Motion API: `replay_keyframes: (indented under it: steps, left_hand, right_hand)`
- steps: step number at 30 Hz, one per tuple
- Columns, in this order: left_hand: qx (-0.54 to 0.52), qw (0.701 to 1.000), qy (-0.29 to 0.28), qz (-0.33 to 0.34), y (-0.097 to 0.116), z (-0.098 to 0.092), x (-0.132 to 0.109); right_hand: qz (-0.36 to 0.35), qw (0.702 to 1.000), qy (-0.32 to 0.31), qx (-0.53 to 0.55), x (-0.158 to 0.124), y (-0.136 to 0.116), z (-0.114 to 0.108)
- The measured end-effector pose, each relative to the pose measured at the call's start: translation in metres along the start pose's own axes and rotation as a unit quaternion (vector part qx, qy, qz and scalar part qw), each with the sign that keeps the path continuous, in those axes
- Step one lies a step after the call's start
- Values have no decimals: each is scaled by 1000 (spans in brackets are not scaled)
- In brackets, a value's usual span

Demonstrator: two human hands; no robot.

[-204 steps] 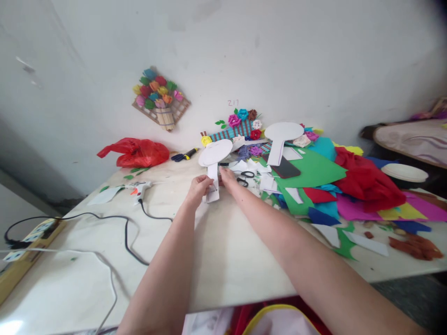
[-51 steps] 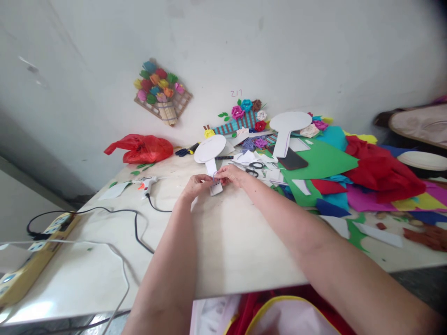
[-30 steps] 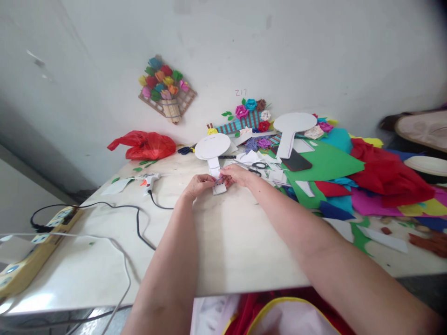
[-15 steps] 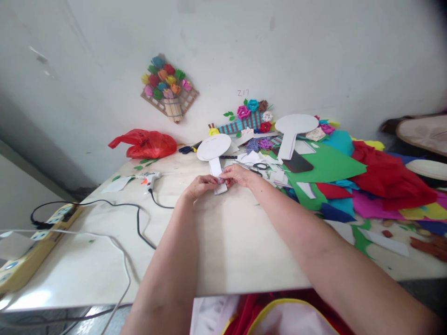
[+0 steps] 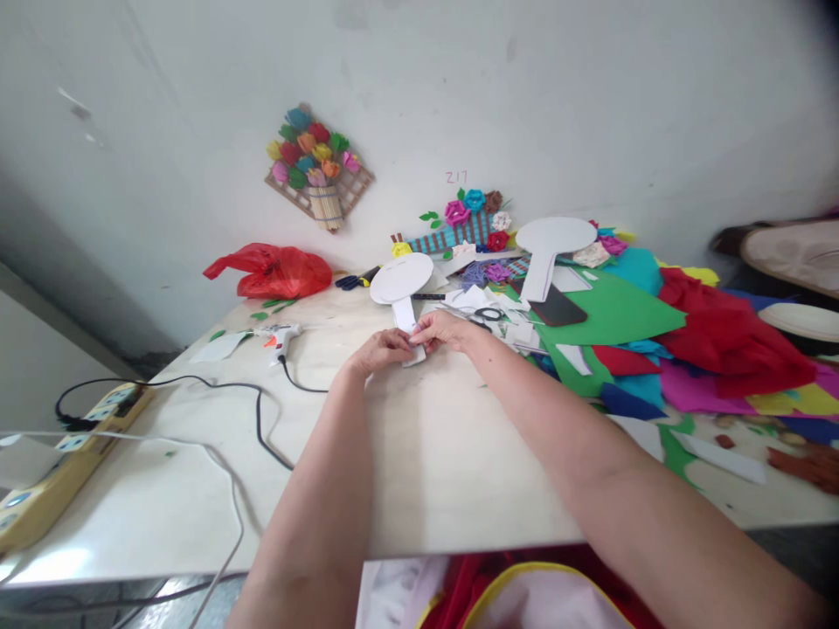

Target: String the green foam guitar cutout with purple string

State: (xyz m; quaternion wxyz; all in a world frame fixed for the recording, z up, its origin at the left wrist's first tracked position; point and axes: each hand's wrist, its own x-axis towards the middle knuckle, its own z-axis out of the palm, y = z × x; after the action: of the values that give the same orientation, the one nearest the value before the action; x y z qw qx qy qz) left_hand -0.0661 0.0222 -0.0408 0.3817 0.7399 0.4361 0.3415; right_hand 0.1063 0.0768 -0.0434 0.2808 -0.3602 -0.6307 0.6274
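A white paddle-shaped cutout (image 5: pixel 402 279) with an oval head and a strip-like handle is on the table in front of me. My left hand (image 5: pixel 385 351) is closed at the left side of its handle, fingertips bent together. From the right, my right hand (image 5: pixel 440 330) pinches the same handle, its fingertips almost touching the left ones. The fingers cover the middle of the handle, and its lower end shows below them. Anything small between the fingertips is too hidden to make out.
A glue gun (image 5: pixel 281 341) with a black cord lies left, near a power strip (image 5: pixel 85 450) and a red plastic bag (image 5: pixel 281 273). Rightward are scissors (image 5: pixel 488 314), a second white paddle-shaped cutout (image 5: pixel 556 236), a dark phone-like slab (image 5: pixel 557 307) and coloured sheets (image 5: pixel 629 306).
Both hands stay at the handle, with only slight finger movement. A small bluish bit glimpsed between the fingertips before is now covered. Nothing else has visibly moved.
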Motion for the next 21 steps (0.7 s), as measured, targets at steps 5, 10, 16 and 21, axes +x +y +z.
replay_keyframes:
  steps: [5, 10, 16, 21]
  left_hand:
    - [24, 1000, -8, 16, 0, 0, 2]
    - [32, 999, -13, 22, -2, 0, 4]
    - [-7, 1000, 4, -11, -1, 1, 0]
    - [-48, 998, 15, -49, -4, 0, -3]
  right_hand:
    - [-9, 1000, -1, -7, -1, -2, 2]
    - [-3, 999, 24, -30, -5, -6, 6]
    - [-44, 995, 31, -83, -10, -14, 7]
    - [-112, 977, 55, -175, -4, -12, 5]
